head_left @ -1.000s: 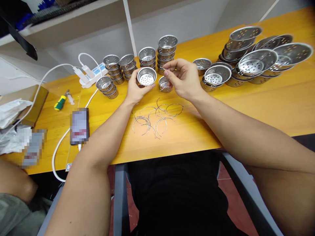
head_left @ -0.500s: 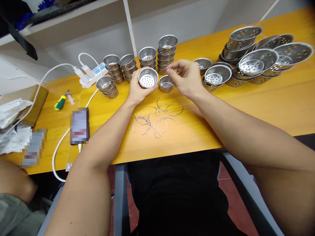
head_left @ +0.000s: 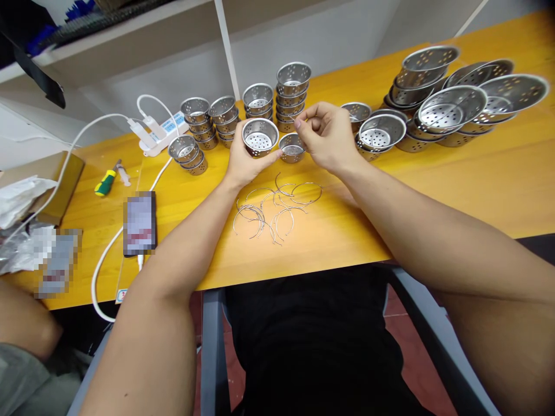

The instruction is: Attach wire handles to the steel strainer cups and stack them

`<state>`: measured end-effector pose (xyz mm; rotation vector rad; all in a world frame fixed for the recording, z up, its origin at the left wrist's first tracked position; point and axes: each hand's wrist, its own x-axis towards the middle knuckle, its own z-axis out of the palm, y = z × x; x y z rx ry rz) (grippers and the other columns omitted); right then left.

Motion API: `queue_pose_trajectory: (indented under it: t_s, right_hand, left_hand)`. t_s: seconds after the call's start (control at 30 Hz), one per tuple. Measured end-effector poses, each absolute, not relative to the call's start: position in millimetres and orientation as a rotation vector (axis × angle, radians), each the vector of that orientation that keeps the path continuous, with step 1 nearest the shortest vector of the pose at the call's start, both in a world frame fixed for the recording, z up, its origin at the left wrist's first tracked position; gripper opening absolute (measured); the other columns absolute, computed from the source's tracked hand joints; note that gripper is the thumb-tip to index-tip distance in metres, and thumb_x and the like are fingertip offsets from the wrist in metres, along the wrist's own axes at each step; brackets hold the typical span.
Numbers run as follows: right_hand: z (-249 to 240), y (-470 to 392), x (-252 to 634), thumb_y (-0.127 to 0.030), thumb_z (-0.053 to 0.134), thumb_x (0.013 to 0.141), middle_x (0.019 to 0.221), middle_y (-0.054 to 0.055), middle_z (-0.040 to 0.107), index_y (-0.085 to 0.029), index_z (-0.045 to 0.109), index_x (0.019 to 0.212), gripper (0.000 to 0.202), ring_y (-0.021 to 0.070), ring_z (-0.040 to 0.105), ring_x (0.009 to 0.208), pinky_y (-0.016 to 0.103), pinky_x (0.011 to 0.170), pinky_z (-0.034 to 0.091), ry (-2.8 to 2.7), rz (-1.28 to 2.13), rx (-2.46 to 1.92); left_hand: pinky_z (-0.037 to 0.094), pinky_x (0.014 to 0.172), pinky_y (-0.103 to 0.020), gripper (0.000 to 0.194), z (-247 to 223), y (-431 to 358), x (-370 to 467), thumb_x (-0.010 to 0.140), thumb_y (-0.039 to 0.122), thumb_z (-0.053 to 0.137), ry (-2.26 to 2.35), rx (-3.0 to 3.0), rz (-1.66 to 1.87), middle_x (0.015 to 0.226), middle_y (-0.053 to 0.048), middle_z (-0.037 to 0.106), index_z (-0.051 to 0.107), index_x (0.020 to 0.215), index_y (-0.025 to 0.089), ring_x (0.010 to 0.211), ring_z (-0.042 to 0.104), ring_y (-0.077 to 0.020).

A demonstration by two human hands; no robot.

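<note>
My left hand curls round the left side of a perforated stainless-steel cup, with its mouth tipped toward me. The thumb stretches to the right below the rim, and the fingers behind the cup are mostly hidden. Thumb and bent fingers of my right hand meet in a pinch; whatever is between them is too small to tell. Just left of that hand stands another perforated cup. Several thin bent wire rings lie loosely heaped on the table in front of both hands.
Stacks of small perforated cups stand along the back. Larger perforated cups are piled at the right. On the left are a power strip with white cables, a screwdriver and a phone. Another person's knee shows at lower left.
My left thumb has moved outward from the cup's lower edge, and the cup sits slightly differently. My right hand has stayed almost in place, its fingers still pinched.
</note>
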<state>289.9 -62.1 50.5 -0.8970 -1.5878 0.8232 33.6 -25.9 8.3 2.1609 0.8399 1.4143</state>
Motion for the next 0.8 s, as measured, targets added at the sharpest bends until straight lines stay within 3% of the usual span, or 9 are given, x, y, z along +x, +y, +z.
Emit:
queue_pose_trajectory:
  t_s: [0.13, 0.3, 0.43, 0.8]
  right_hand:
    - [56, -68, 287, -0.092, 0.086, 0.1, 0.076, 0.0, 0.06, -0.036, 0.064, 0.107, 0.06, 0.0263, 0.06, 0.075, 0.045, 0.067, 0.055, -1.629, 0.779, -0.916]
    - [61, -78, 283, -0.094, 0.089, 0.095, 0.085, 0.006, 0.071, -0.035, 0.069, 0.107, 0.063, 0.0342, 0.076, 0.09, 0.049, 0.069, 0.069, -1.671, 0.744, -0.94]
    - [58, -77, 282, -0.092, 0.09, 0.095, 0.085, 0.007, 0.069, -0.034, 0.071, 0.105, 0.062, 0.0338, 0.076, 0.091, 0.049, 0.073, 0.073, -1.696, 0.709, -0.931]
    - [59, -76, 282, -0.079, 0.09, 0.098, 0.087, 0.007, 0.062, -0.034, 0.065, 0.104, 0.052, 0.034, 0.066, 0.09, 0.049, 0.074, 0.064, -1.718, 0.715, -0.962]
  left_hand:
    - [0.054, 0.145, -0.064, 0.1, 6, -25, 37, 0.101, 0.088, 0.086, 0.804, 2.205, 1.377, 0.166, -0.013, 0.069, 0.047, 0.177, 0.038, 0.161, 0.072, -0.0384]
    - [0.058, 0.141, -0.065, 0.099, -2, -25, 48, 0.099, 0.088, 0.089, 0.787, 2.25, 1.356, 0.156, -0.012, 0.072, 0.048, 0.172, 0.035, 0.152, 0.076, -0.0374]
    - [0.057, 0.142, -0.063, 0.099, -5, -28, 55, 0.099, 0.088, 0.089, 0.759, 2.279, 1.365, 0.153, -0.011, 0.071, 0.045, 0.171, 0.035, 0.151, 0.077, -0.0364]
    - [0.062, 0.137, -0.061, 0.115, -8, -35, 58, 0.09, 0.094, 0.094, 0.724, 2.252, 1.228, 0.156, -0.01, 0.068, 0.042, 0.175, 0.038, 0.15, 0.079, -0.0359]
